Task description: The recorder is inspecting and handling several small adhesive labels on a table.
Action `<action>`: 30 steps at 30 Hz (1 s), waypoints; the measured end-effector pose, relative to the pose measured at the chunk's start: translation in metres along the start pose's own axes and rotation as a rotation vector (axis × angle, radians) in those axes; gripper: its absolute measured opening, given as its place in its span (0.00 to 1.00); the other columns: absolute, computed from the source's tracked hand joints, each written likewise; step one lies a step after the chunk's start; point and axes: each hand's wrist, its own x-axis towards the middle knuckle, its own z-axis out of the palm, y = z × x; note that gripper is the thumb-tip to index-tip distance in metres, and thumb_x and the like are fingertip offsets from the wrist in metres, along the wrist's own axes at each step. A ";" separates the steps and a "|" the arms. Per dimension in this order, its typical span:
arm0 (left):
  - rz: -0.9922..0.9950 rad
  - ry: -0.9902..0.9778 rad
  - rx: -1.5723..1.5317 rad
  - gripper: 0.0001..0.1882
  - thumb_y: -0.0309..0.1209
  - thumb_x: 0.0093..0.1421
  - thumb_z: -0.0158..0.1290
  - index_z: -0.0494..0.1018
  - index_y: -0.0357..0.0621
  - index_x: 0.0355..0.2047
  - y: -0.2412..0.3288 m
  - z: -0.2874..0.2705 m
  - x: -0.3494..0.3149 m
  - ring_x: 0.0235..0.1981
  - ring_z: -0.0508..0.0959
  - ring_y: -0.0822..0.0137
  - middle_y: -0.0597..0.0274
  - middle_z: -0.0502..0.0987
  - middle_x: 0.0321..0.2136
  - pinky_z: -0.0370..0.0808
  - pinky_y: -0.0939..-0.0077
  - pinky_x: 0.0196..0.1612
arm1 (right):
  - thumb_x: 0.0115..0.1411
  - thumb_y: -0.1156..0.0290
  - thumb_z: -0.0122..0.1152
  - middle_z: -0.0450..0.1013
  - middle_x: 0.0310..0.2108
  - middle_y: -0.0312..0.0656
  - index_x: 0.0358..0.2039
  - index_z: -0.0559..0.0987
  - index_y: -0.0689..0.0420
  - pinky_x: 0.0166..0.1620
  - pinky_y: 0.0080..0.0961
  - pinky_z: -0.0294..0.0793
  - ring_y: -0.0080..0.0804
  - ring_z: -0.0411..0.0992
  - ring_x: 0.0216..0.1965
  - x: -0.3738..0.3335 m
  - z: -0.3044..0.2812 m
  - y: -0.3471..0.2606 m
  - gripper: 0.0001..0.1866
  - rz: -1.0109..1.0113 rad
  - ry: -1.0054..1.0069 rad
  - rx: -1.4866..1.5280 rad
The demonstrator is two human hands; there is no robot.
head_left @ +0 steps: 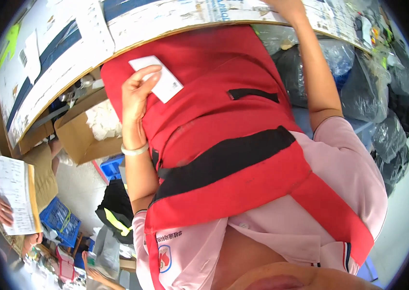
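Observation:
My left hand (139,89) is closed on a small white card (166,88), thumb on its face and fingers curled over it. A small dark mark shows near the card's lower corner. The card is held over my red apron (214,63), just on my side of the table edge. My right hand (286,7) reaches over the worn white tabletop (165,21), and the top of the picture cuts off its fingers. What it touches is hidden.
Below the table at left stands an open cardboard box (76,137) with white scraps. Bagged dark goods (364,92) pile up at right. A co-worker's hand (1,210) holds a written sheet (15,193) at far left, near a blue crate (60,221). A white tag (31,58) lies on the tabletop.

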 end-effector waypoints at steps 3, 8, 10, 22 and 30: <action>-0.029 0.001 0.055 0.12 0.21 0.56 0.56 0.76 0.35 0.42 0.004 0.006 0.002 0.22 0.74 0.78 0.63 0.79 0.26 0.70 0.86 0.26 | 0.48 0.58 0.68 0.75 0.22 0.46 0.37 0.72 0.61 0.32 0.34 0.73 0.40 0.75 0.25 -0.019 -0.018 -0.036 0.23 -0.051 0.101 -0.161; -0.014 0.002 -0.007 0.10 0.23 0.57 0.56 0.77 0.36 0.40 0.007 0.004 -0.001 0.20 0.74 0.77 0.62 0.78 0.25 0.70 0.86 0.23 | 0.57 0.67 0.60 0.73 0.24 0.37 0.33 0.78 0.62 0.28 0.19 0.71 0.21 0.70 0.23 -0.077 0.049 -0.099 0.11 -0.383 -0.523 0.519; 0.000 0.019 -0.038 0.09 0.24 0.58 0.56 0.78 0.36 0.40 0.007 0.004 0.000 0.21 0.74 0.76 0.60 0.79 0.29 0.71 0.86 0.23 | 0.57 0.58 0.61 0.73 0.23 0.36 0.31 0.80 0.60 0.28 0.19 0.69 0.21 0.69 0.23 -0.105 0.059 -0.139 0.16 -0.351 -0.886 0.549; -0.012 0.019 -0.045 0.08 0.26 0.58 0.57 0.78 0.33 0.34 0.005 0.003 0.000 0.24 0.77 0.72 0.59 0.79 0.26 0.77 0.80 0.30 | 0.59 0.64 0.60 0.74 0.25 0.34 0.34 0.80 0.60 0.27 0.16 0.69 0.18 0.70 0.24 -0.119 0.097 -0.147 0.12 -0.159 -0.968 0.888; -0.019 0.036 -0.025 0.06 0.25 0.57 0.58 0.78 0.33 0.32 0.003 0.006 0.001 0.23 0.77 0.73 0.59 0.78 0.23 0.76 0.80 0.28 | 0.60 0.68 0.58 0.72 0.26 0.32 0.35 0.79 0.60 0.30 0.14 0.68 0.16 0.68 0.28 -0.117 0.095 -0.147 0.09 -0.351 -0.802 0.887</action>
